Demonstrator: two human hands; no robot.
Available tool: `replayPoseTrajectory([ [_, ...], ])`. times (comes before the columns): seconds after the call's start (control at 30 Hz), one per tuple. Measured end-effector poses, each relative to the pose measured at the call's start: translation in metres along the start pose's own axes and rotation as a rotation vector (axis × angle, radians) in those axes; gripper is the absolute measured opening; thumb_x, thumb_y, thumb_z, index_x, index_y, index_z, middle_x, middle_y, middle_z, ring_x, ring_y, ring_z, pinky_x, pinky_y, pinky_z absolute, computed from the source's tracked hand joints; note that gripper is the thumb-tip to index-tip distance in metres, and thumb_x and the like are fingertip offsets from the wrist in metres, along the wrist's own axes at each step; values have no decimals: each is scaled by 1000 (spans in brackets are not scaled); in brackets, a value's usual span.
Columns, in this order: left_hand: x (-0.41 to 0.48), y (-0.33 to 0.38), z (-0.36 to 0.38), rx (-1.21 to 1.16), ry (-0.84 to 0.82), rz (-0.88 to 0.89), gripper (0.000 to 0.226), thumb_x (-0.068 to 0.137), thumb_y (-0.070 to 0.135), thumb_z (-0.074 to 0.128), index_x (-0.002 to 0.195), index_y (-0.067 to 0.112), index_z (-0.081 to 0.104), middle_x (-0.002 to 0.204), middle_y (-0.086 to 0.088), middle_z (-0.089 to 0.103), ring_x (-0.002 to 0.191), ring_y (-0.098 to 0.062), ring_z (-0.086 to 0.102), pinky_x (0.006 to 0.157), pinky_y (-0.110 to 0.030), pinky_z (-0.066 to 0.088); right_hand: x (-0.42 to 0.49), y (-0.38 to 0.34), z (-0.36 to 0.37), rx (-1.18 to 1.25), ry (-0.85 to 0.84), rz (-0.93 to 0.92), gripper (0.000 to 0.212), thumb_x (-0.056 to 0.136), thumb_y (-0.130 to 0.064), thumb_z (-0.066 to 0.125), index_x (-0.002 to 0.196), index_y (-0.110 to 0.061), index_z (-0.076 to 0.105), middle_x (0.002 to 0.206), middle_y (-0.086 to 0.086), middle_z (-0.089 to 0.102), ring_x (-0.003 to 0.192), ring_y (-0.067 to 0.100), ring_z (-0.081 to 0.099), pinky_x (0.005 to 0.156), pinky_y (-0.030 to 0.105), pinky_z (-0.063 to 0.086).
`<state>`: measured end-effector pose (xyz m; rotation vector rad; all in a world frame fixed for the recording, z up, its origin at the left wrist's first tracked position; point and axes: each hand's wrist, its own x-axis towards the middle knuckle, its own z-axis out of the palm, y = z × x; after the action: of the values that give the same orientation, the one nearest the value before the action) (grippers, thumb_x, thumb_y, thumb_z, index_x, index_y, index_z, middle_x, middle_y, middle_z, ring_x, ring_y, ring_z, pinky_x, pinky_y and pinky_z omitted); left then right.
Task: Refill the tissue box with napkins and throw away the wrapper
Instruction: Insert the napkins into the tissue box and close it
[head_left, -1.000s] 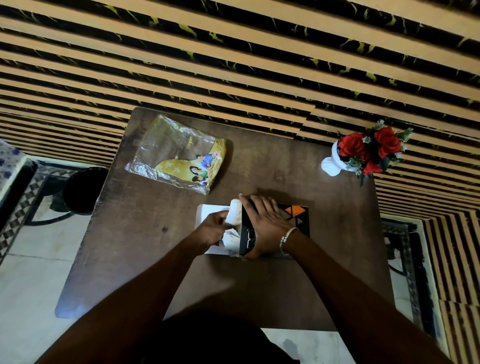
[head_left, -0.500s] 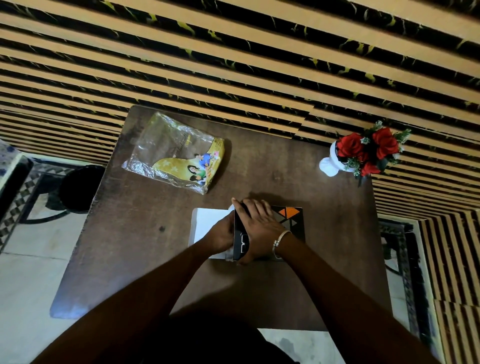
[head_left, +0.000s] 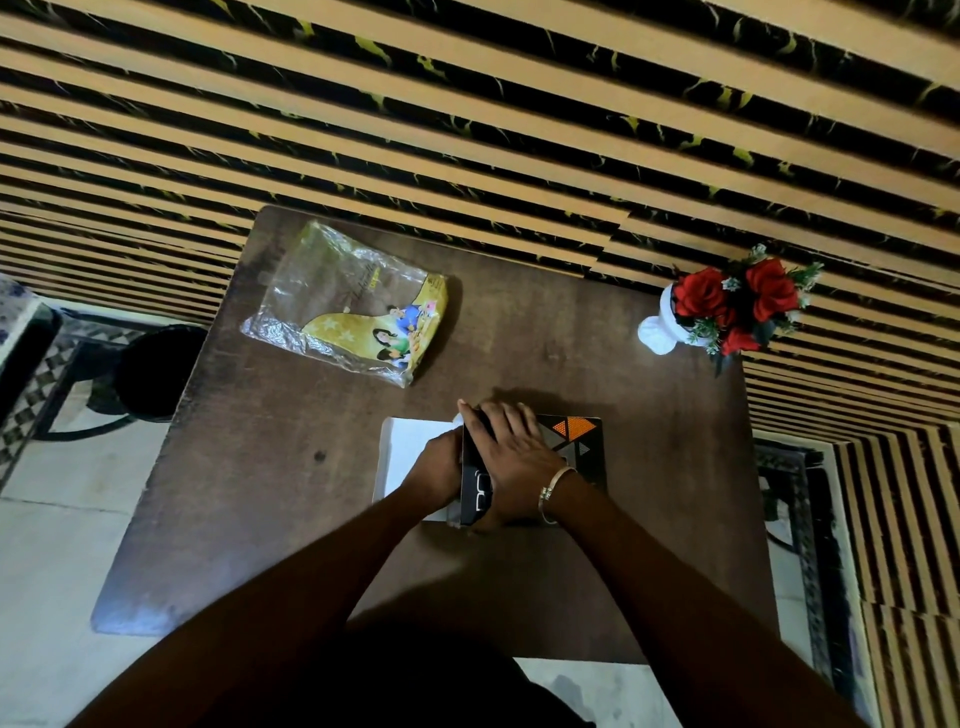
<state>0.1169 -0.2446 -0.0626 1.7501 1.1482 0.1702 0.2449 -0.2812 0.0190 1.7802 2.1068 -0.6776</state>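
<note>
A round black bin (head_left: 156, 371) stands on the pale tiled floor just off the worktop's left edge. The worktop (head_left: 270, 519) is dark brown wood, scuffed, with rounded corners. Toward its far left lies the wrapper (head_left: 345, 304) — crinkled clear plastic, flat and empty, with a yellow printed band along one side. Near the front, the left hand (head_left: 435, 470) is curled, its fingers pressed against the open left end of the tissue box; whether it grips anything I cannot tell. A white flat piece (head_left: 410, 454) shows under and beside it. The right hand (head_left: 511, 457) lies spread flat on top of the tissue box (head_left: 574, 436), a black carton with orange triangles. A silver bangle (head_left: 551, 486) rings that wrist. At the far right, red roses sit in a white vase (head_left: 655, 335).
</note>
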Motion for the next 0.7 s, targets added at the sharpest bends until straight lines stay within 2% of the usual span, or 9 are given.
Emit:
replayPoseTrajectory([
  [0.07, -2, -1, 4, 11, 3, 2, 27, 100, 10, 49, 123, -3, 58, 122, -18, 64, 117, -30, 58, 103, -34, 40, -1, 0, 1, -3, 9, -2, 151, 44, -76, 77, 153, -23, -13, 158, 14, 10, 146, 37, 11, 120, 58, 3],
  [0.13, -4, -4, 5, 68, 38, -7, 28, 98, 13, 53, 122, -1, 58, 122, -17, 63, 116, -32, 59, 100, -36, 41, 0, 0, 2, -8, 19, 0, 151, 42, -76, 77, 153, -23, -12, 158, 14, 11, 145, 38, 12, 120, 58, 4],
  [0.27, -12, -22, 7, 329, -40, -71, 70, 80, 23, 71, 141, 9, 39, 134, -10, 47, 109, -30, 61, 94, -42, 49, 1, 0, 3, -10, 21, 2, 152, 42, -75, 77, 152, -24, -14, 158, 15, 10, 146, 38, 11, 120, 58, 2],
  [0.37, -15, -25, 13, 431, -102, 25, 69, 82, 29, 67, 141, 9, 38, 137, -9, 47, 122, -28, 54, 107, -37, 39, 2, 0, 3, -6, 17, 4, 153, 42, -75, 78, 152, -24, -16, 159, 15, 8, 147, 39, 9, 120, 57, 0],
  [0.43, -17, -19, 15, 357, -111, 45, 62, 88, 18, 64, 142, 2, 39, 144, -17, 45, 131, -32, 47, 112, -39, 36, 3, 1, 3, -5, 7, 7, 153, 43, -75, 78, 151, -24, -18, 159, 15, 7, 147, 39, 8, 120, 56, -1],
  [0.53, -17, -18, 9, 455, -140, 42, 75, 86, 22, 67, 148, 2, 30, 151, -17, 37, 137, -32, 40, 113, -40, 36, 2, 1, 5, -8, 14, 4, 153, 43, -78, 76, 151, -24, -19, 160, 15, 7, 147, 39, 7, 120, 57, -1],
  [0.57, -20, -18, 2, 483, -108, 71, 78, 81, 24, 72, 146, 4, 35, 146, -14, 42, 131, -32, 44, 108, -42, 41, 2, 2, 6, -7, 13, -1, 153, 43, -79, 75, 151, -24, -20, 160, 16, 6, 147, 39, 7, 120, 58, -1],
  [0.63, -29, -22, -12, 473, -26, 239, 57, 73, 22, 74, 125, 6, 56, 122, -14, 57, 107, -31, 55, 92, -48, 53, 3, 2, 8, -22, 24, -15, 153, 43, -83, 72, 151, -23, -18, 160, 18, 9, 147, 40, 9, 119, 59, 1],
  [0.7, -40, -33, -19, 670, 6, 493, 38, 78, 26, 63, 113, 11, 66, 113, -12, 65, 102, -28, 61, 91, -45, 55, 4, 3, 9, -35, 27, -16, 153, 43, -84, 71, 152, -22, -17, 159, 19, 11, 147, 40, 11, 119, 60, 4],
])
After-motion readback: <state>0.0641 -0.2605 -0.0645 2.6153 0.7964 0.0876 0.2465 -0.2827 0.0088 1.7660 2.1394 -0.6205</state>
